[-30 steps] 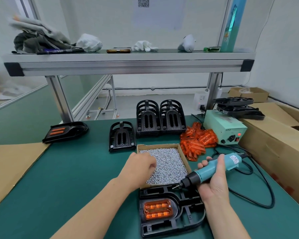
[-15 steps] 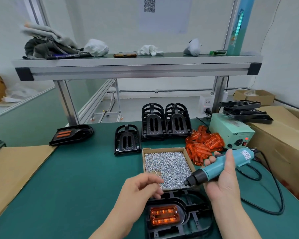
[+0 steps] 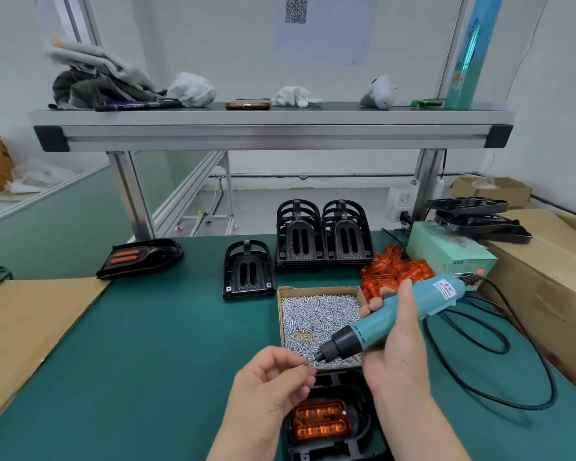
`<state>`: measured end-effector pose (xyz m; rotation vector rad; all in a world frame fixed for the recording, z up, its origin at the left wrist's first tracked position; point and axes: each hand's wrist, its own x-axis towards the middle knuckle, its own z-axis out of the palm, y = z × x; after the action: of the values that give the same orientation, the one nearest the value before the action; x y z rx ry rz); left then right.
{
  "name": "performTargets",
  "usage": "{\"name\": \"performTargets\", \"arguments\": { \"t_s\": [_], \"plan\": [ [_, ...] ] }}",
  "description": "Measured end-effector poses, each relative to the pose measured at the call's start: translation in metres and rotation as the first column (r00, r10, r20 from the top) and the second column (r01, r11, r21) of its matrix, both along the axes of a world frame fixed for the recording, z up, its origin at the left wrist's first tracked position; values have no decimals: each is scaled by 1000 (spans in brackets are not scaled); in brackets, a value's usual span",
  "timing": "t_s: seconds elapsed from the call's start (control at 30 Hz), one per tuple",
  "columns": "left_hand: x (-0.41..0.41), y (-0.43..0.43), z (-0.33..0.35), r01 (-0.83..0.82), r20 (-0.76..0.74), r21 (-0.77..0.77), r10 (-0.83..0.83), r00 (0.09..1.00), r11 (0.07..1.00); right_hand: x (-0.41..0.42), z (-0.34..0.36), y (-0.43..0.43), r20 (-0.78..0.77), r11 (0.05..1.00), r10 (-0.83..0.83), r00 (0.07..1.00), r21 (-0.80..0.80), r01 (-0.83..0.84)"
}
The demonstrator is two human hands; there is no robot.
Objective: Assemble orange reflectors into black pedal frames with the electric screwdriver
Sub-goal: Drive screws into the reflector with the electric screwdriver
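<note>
In the head view, the right hand [image 3: 396, 354] is wrapped around the teal electric screwdriver [image 3: 396, 314], which slants down and to the left with its black nose over the near edge of the cardboard box [image 3: 316, 288] of loose silver screws. The left hand [image 3: 270, 384] has thumb and forefinger pinched together right at the bit's tip, holding what looks like a single screw [image 3: 308, 362], though it is too small to make out clearly. Just below both hands, at the near edge of the green table [image 3: 163, 344], lies a black pedal frame [image 3: 333, 380] with an orange reflector [image 3: 323, 422] seated in it. Beyond the box stand two stacks of empty frames [image 3: 323, 234], with a single frame [image 3: 248, 271] to their left and a pile of loose reflectors [image 3: 396, 264] to their right. An assembled pedal [image 3: 140, 257] lies well apart at the far left.
</note>
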<state>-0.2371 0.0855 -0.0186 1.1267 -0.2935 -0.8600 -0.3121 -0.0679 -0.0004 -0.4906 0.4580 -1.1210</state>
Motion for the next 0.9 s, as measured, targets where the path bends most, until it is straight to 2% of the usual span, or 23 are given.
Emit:
{"name": "performTargets", "arguments": {
  "t_s": [0.13, 0.33, 0.9],
  "plan": [
    [-1, -1, -3, -55, -140, -53, 47, 989, 997, 2, -1, -1, 3, 1000, 0, 1000, 7, 0],
    [-2, -5, -7, -99, -237, -72, 79, 968, 992, 2, -1, -1, 24, 1000, -19, 1000, 13, 19],
    [-7, -11, -7, -155, -369, -93, 111, 923, 983, -3, -2, -3, 20, 998, -48, 999, 29, 48]
  ]
}}
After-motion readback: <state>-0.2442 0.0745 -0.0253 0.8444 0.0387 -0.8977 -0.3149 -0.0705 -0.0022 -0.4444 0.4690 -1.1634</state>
